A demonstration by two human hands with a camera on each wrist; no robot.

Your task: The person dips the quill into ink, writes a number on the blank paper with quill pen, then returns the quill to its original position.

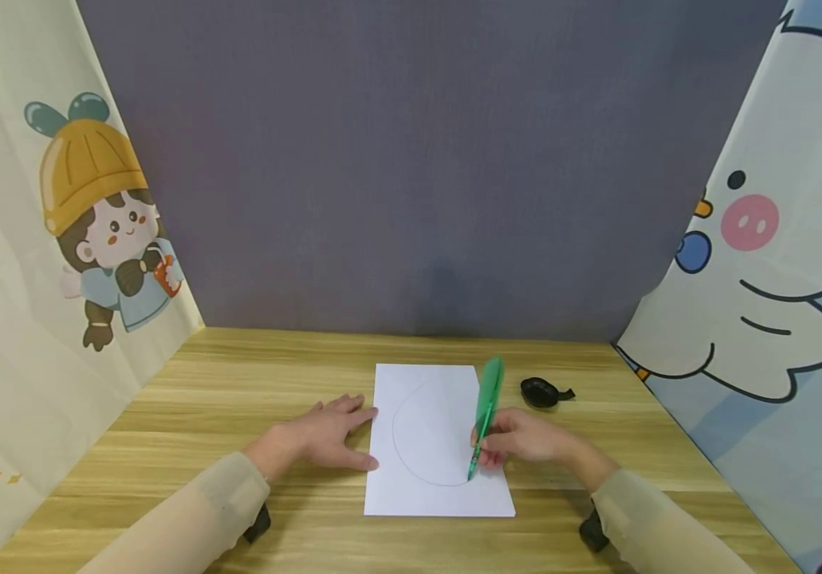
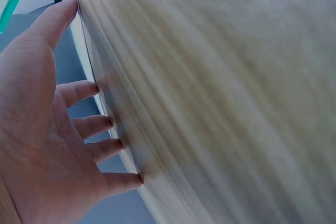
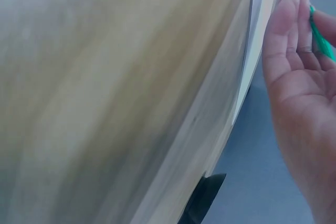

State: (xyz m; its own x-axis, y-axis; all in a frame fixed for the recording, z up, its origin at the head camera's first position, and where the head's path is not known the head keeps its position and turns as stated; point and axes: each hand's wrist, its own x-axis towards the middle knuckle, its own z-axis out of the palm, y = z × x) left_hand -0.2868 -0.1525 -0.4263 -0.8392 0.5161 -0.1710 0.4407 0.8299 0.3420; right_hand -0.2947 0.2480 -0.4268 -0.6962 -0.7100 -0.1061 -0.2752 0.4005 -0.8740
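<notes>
Paper (image 1: 439, 442) lies on the wooden table (image 1: 253, 375), centre and near me, with a curved line drawn on it. I see my left hand (image 1: 328, 441) flat, fingers spread, pressing the sheet's left edge. My right hand (image 1: 525, 441) pinches a green pen (image 1: 485, 414), tip touching the sheet's near right part. Right of the sheet, farther off, sits a small black object (image 1: 543, 392).

black clip (image 1: 544, 392) right of paper (image 1: 439, 494)
</notes>
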